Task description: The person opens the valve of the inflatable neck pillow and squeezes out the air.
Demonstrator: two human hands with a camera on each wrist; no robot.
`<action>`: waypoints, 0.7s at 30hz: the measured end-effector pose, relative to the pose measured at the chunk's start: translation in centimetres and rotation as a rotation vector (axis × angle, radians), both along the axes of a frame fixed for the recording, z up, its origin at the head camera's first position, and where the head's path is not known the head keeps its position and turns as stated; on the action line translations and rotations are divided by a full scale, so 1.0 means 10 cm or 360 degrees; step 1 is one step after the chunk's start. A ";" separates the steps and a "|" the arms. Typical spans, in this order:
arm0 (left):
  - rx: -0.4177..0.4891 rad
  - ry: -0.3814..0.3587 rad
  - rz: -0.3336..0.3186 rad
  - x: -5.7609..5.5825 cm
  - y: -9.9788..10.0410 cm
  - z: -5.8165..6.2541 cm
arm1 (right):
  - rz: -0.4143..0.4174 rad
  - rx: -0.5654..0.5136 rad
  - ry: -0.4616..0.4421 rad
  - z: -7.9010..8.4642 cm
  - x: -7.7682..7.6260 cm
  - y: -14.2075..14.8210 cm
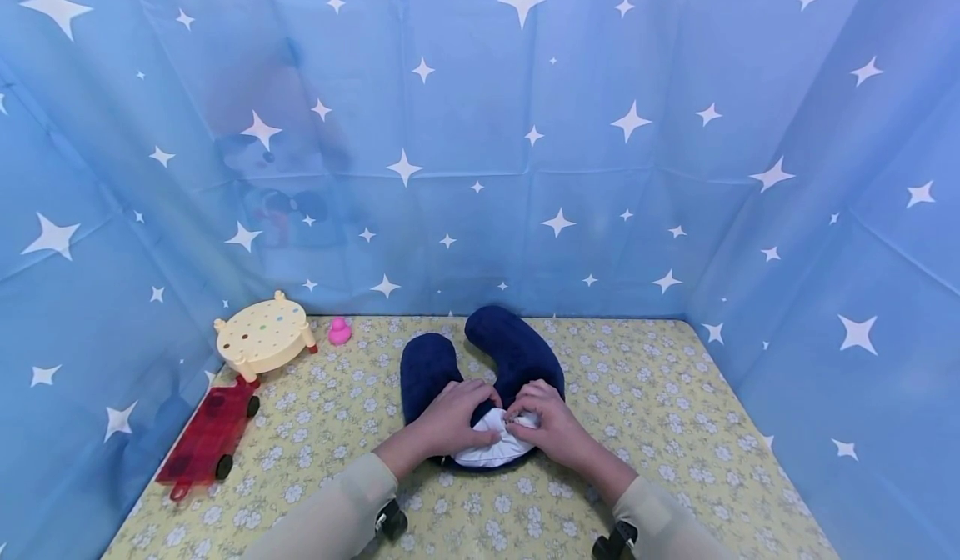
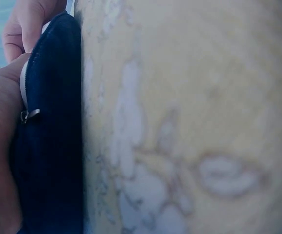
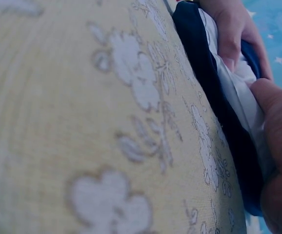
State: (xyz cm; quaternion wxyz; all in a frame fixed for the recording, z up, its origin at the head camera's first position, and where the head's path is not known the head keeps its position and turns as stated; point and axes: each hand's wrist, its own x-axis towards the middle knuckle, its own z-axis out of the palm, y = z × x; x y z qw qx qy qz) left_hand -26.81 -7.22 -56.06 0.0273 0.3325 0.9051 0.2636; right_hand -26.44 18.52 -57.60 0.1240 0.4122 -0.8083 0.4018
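Note:
A navy U-shaped neck pillow lies on the table, its curved base toward me and its two ends pointing away. Along the base its cover is unzipped, baring a white inner lining. My left hand grips the left side of the opening, thumb over the white lining and fingers at the cover's far edge. On the other side, my right hand pinches the white lining between thumb and fingers. A small metal zipper pull hangs at the cover's edge beside the left hand in the left wrist view.
At the back left stands a cream toy table with coloured dots, beside a pink rubber duck. A translucent red toy cart with black wheels sits at the left edge. Blue star-patterned curtains enclose the flowered tabletop.

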 end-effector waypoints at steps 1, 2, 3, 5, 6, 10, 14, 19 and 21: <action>-0.0002 -0.0001 0.0000 0.00 0.00 0.00 | -0.0002 0.0002 -0.0006 0.00 0.00 0.00; -0.0004 -0.0001 0.0000 0.00 0.00 0.00 | -0.0004 0.0003 -0.0011 0.00 0.00 0.00; -0.0007 -0.0001 0.0002 0.00 0.00 0.00 | -0.0006 0.0006 -0.0016 0.00 0.00 0.00; -0.0015 0.0000 0.0004 0.00 0.00 -0.01 | -0.0010 0.0007 -0.0021 0.00 0.00 0.00; -0.0019 0.0000 0.0005 0.00 0.00 -0.01 | -0.0011 0.0007 -0.0024 0.00 0.00 0.00; -0.0026 -0.0005 0.0009 0.00 0.01 -0.01 | -0.0006 0.0003 -0.0028 -0.01 0.00 0.00; -0.0028 -0.0004 0.0006 -0.01 0.01 -0.02 | 0.0001 -0.0004 -0.0025 -0.02 -0.01 0.00; -0.0028 0.0000 0.0000 -0.02 0.01 -0.04 | -0.0006 0.0003 -0.0033 -0.02 -0.01 0.00; -0.0027 0.0002 0.0001 -0.03 0.01 -0.05 | -0.0008 0.0001 -0.0040 -0.02 -0.01 0.00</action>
